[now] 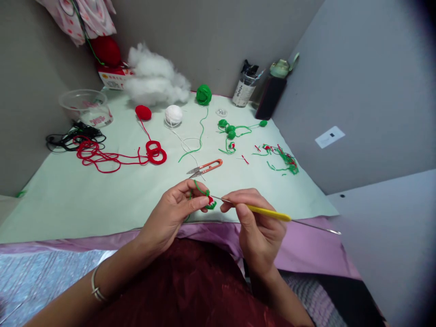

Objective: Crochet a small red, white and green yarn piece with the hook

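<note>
Between thumb and fingers, my left hand [179,204] pinches a small crocheted piece [211,203] in red, white and green, with a green strand looped over the fingers. My right hand [255,222] grips a crochet hook [269,212] by its yellow handle. One metal end of the hook points at the crocheted piece; whether it is inside a stitch I cannot tell. The other metal end sticks out to the right. Just beyond my left hand lie orange-handled thread snips [206,168], blades pointing left.
Behind are red [143,112], white [173,115] and green yarn balls [204,95], with white stuffing [153,79]. Red crocheted rings [156,153] and a plastic tub [85,108] lie left. Green crocheted pieces [230,131], yarn scraps [288,161], a pen cup [244,91] and a bottle [271,95] stand right.
</note>
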Demonstrator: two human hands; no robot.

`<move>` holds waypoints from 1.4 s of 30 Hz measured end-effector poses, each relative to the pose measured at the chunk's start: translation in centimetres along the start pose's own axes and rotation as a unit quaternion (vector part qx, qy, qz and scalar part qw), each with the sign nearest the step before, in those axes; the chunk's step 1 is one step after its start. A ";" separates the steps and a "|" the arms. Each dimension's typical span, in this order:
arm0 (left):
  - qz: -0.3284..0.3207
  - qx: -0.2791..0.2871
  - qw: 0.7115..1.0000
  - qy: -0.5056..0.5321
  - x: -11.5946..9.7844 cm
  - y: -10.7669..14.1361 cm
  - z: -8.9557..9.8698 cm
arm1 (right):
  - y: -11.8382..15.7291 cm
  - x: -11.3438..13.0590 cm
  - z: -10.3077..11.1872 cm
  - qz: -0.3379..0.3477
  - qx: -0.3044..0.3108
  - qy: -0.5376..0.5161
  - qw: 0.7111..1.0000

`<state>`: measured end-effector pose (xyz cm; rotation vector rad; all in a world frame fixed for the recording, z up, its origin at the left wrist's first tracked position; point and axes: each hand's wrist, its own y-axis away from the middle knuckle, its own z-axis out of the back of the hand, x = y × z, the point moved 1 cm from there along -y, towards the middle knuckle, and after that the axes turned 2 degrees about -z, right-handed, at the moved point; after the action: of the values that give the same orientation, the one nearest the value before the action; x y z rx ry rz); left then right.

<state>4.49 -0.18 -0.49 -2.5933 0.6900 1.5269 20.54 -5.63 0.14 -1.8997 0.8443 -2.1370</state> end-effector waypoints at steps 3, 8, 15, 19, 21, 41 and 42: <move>-0.004 0.003 1.000 -0.009 0.0 0.0 0.0 | -0.1 0.0 -0.1 0.006 -0.004 -0.001 1.000; -0.011 0.006 1.000 -0.027 0.0 0.1 -0.1 | -0.2 -0.2 -0.1 -0.002 0.006 0.007 1.000; -0.026 0.003 0.998 -0.049 0.1 0.1 0.1 | -0.1 -0.1 0.0 0.025 0.013 0.052 0.998; -0.024 -0.003 0.998 -0.052 0.0 0.0 0.0 | 0.0 -0.6 -0.3 0.044 0.010 0.070 0.997; -0.023 -0.006 0.999 -0.047 0.0 0.0 0.0 | 0.2 -1.0 -0.5 0.047 0.005 0.067 0.997; -0.024 -0.022 0.999 -0.043 -0.1 0.1 0.1 | 0.3 -1.2 -0.7 0.029 -0.030 0.030 0.999; -0.024 -0.020 0.999 -0.044 -0.1 0.2 0.1 | 0.3 -1.2 -0.7 0.028 -0.027 0.031 0.999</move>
<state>4.32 -0.27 -0.46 -2.5333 0.5914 1.6464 20.06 -5.07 -1.06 -1.8218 0.9652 -2.1714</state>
